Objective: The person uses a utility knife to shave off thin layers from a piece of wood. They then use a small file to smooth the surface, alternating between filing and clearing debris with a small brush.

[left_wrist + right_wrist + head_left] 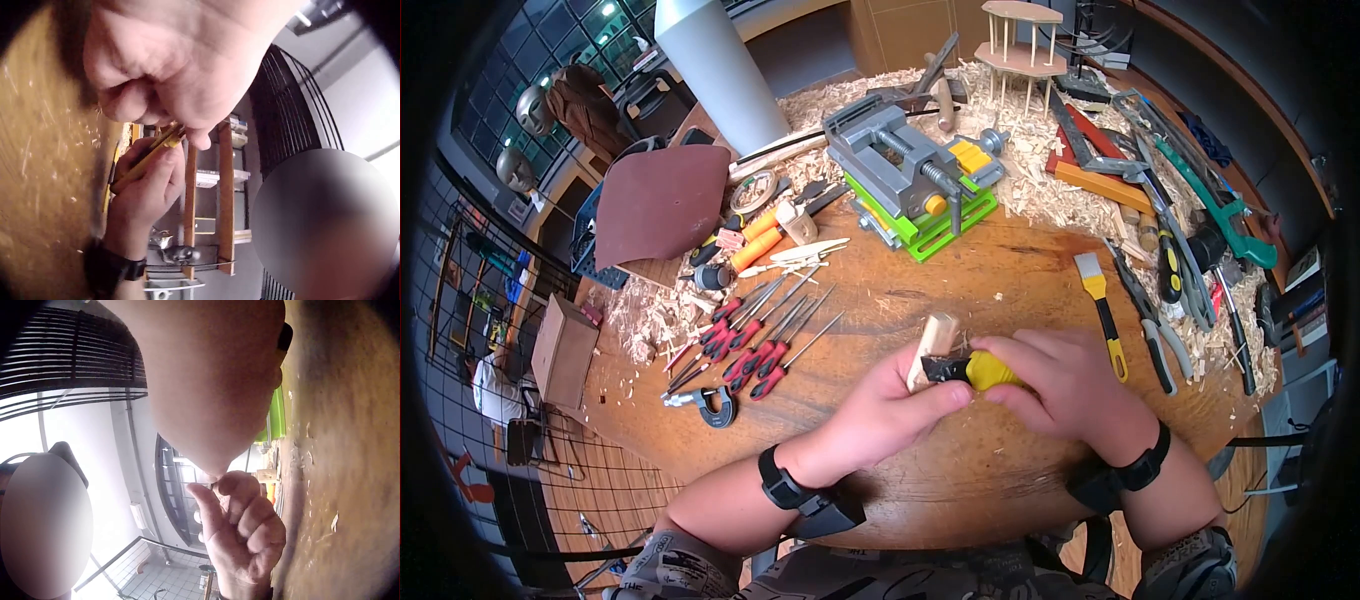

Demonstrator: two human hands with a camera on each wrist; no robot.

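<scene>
In the head view the left hand [880,408] grips a short pale wood block [932,345], its upper end sticking out above the fingers. Fingers of the right hand [1060,385] curl round the yellow handle [992,370] of a tool whose black part [946,369] lies against the block. The left thumb tip is close beside that black part. In the left wrist view the left hand [169,62] fills the top and the right hand [147,187] holds the yellow handle. The right wrist view has the right hand [212,381] hiding most of the tool.
A grey vise [900,165] on a green base stands behind the hands. Red-handled files [745,345] and a micrometer [718,408] lie at left. A yellow brush [1105,310], pliers [1150,330] and a green saw [1220,215] lie at right. Wood shavings cover the back.
</scene>
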